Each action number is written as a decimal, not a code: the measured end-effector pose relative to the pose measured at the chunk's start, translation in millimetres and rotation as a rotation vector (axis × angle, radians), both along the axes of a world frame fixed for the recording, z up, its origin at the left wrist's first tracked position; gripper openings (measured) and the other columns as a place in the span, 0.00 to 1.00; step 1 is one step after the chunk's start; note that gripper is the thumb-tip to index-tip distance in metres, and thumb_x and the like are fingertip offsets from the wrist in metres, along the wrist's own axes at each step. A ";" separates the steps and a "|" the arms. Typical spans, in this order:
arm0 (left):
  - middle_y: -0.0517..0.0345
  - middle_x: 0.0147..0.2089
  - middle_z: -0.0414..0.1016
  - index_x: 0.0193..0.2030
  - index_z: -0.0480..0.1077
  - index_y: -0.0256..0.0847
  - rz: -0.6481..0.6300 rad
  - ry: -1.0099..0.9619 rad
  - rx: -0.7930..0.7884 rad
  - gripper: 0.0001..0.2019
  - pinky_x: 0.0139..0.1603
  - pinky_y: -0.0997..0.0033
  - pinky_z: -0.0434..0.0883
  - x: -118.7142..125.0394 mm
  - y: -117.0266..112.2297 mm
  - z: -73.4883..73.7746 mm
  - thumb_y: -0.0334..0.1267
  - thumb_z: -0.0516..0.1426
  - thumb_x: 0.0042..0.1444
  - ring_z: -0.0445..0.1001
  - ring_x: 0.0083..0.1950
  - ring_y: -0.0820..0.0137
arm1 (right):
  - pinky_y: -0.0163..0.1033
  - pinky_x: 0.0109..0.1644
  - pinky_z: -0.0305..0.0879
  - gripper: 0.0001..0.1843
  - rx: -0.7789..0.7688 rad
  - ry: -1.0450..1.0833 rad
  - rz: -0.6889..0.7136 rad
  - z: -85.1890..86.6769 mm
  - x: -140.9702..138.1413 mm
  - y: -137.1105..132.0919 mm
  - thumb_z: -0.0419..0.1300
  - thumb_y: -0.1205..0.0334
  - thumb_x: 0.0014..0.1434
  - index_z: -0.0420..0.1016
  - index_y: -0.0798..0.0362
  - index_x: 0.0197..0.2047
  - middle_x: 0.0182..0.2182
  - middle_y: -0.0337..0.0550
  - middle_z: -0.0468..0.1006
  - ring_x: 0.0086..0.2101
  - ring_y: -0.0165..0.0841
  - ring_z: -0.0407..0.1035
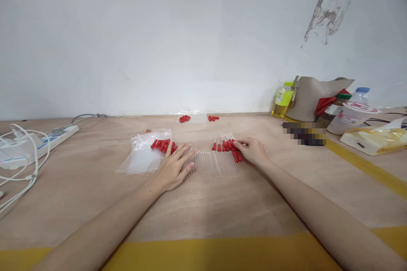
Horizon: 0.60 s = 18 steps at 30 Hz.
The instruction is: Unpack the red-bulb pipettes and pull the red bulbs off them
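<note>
A row of clear glass tubes point(213, 164) lies side by side on the brown table, some fitted with red rubber caps point(226, 145) at their far ends. My left hand point(173, 168) rests flat with fingers spread, its fingertips against the left end of the row. My right hand point(252, 150) is closed in a pinch on a red-capped tube at the right end of the row. Loose red caps point(163, 145) lie on clear plastic bags point(143, 156) just left of my left hand.
Two small bags of red caps point(197, 117) sit by the wall. A power strip with white cables point(30, 148) lies at far left. At right stand a yellow-green bottle point(282, 100), a beige bag point(310, 97), plastic bottles point(351, 112) and a white and yellow plastic bag point(373, 139).
</note>
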<state>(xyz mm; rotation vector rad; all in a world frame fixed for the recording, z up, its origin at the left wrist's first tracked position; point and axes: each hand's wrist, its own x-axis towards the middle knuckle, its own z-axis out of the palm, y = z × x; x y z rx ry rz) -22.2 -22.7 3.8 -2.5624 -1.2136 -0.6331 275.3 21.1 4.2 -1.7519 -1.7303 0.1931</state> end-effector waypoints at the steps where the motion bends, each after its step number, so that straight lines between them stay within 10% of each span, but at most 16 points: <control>1: 0.53 0.63 0.56 0.61 0.54 0.46 -0.001 -0.005 0.000 0.21 0.63 0.45 0.35 -0.1 0.1 -0.4 0.43 0.43 0.62 0.47 0.65 0.62 | 0.44 0.44 0.56 0.16 -0.006 0.003 -0.002 -0.5 -0.4 0.6 0.52 0.47 0.53 0.77 0.42 0.38 0.38 0.40 0.78 0.40 0.39 0.68; 9: 0.52 0.62 0.56 0.61 0.53 0.45 -0.009 -0.025 0.013 0.21 0.63 0.45 0.36 0.1 1.0 -2.5 0.42 0.44 0.61 0.48 0.65 0.62 | 0.41 0.44 0.58 0.17 0.269 0.197 -0.022 0.9 6.5 0.8 0.51 0.51 0.55 0.77 0.47 0.39 0.35 0.41 0.78 0.37 0.36 0.68; 18: 0.50 0.59 0.61 0.60 0.56 0.40 -0.007 -0.105 0.182 0.21 0.62 0.52 0.48 10.8 -1.0 0.5 0.39 0.47 0.60 0.55 0.62 0.62 | 0.48 0.52 0.45 0.08 0.553 -0.056 0.386 -3.1 -34.2 -41.7 0.55 0.62 0.56 0.76 0.46 0.36 0.31 0.39 0.78 0.36 0.33 0.65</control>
